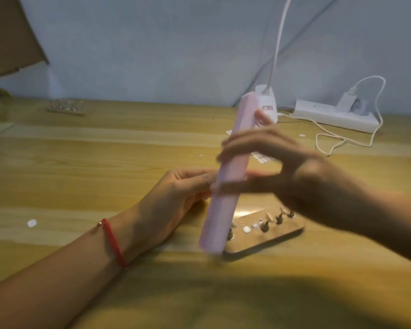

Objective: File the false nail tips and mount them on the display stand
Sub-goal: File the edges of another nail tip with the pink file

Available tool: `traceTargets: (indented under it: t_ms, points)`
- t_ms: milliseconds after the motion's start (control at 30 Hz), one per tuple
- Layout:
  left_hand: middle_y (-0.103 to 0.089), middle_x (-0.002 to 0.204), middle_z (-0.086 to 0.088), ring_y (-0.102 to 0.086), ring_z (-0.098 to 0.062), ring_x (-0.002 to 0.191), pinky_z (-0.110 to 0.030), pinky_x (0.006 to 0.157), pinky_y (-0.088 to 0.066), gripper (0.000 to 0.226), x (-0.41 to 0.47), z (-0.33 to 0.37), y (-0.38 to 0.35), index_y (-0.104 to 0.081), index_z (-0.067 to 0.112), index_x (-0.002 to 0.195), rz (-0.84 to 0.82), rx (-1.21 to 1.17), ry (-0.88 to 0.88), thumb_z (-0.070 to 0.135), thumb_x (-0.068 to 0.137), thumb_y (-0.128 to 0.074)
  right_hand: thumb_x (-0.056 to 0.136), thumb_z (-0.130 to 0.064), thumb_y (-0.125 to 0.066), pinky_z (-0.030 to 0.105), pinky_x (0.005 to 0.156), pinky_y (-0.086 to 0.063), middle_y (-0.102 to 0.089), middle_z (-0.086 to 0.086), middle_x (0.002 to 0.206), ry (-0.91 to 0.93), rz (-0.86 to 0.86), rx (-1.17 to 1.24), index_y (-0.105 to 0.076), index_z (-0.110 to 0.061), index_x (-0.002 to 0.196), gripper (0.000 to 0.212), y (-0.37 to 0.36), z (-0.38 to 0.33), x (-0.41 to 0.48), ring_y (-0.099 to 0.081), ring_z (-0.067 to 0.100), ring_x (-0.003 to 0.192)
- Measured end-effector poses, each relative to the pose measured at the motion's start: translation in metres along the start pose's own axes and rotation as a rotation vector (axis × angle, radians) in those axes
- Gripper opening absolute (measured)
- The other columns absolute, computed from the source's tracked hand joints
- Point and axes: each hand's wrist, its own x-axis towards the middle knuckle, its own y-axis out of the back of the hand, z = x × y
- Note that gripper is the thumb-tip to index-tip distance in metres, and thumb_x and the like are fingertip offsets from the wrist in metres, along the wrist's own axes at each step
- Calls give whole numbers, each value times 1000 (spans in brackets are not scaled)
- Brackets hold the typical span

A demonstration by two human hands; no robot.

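My right hand [278, 162] grips a long pink nail file [226, 176], held nearly upright and blurred. My left hand [176, 198] pinches something small against the file's left edge; it appears to be a false nail tip [213, 186], mostly hidden by the fingers. Below the file lies the wooden display stand [271, 233] with several small pegs; one peg carries a nail tip [269, 217]. Loose white nail tips lie on the stand [246, 229] and on the table behind my hands [261, 159].
The wooden table [105, 162] holds a white lamp base [268, 103] with its cord, a white power strip [335, 115] with a plugged charger and looped cable, a second stand [65, 106] at the back left, and one stray tip [31, 223] on the left.
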Motion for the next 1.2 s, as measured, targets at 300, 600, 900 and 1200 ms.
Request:
traceTargets:
  t_ms: [300, 600, 900, 1200]
  points:
    - [-74, 83, 0, -67, -5, 77, -16, 68, -51, 20, 1, -1, 1, -79, 11, 83, 51, -19, -21, 16, 75, -61, 95, 2, -48, 59, 110, -27, -60, 19, 116, -157, 78, -71, -62, -16, 120, 34, 26, 34, -4, -54, 38, 114]
    - [-71, 66, 6, -63, 0, 61, -10, 57, -48, 14, 0, -1, 0, -78, 17, 66, 89, -34, -19, 8, 68, -67, 95, 7, -48, 48, 94, -42, -59, 18, 116, -198, 131, -43, -64, -15, 118, 37, 24, 41, 0, -54, 35, 107]
    - [-73, 71, 1, -68, -5, 65, -14, 59, -52, 13, 0, 0, -1, -78, 10, 74, 54, -58, -25, 13, 68, -67, 87, 16, -53, 33, 108, -33, -61, 29, 114, -190, 94, 6, -68, 0, 112, 33, 14, 22, 1, -54, 35, 109]
    - [-69, 77, 10, -60, 2, 75, -24, 78, -41, 26, 2, -1, 2, -79, 25, 86, 94, 73, -46, 38, 66, -70, 91, 7, -59, 19, 94, -37, -59, 20, 116, -526, 312, -212, -57, -12, 123, 37, 56, 92, -36, -56, 34, 106]
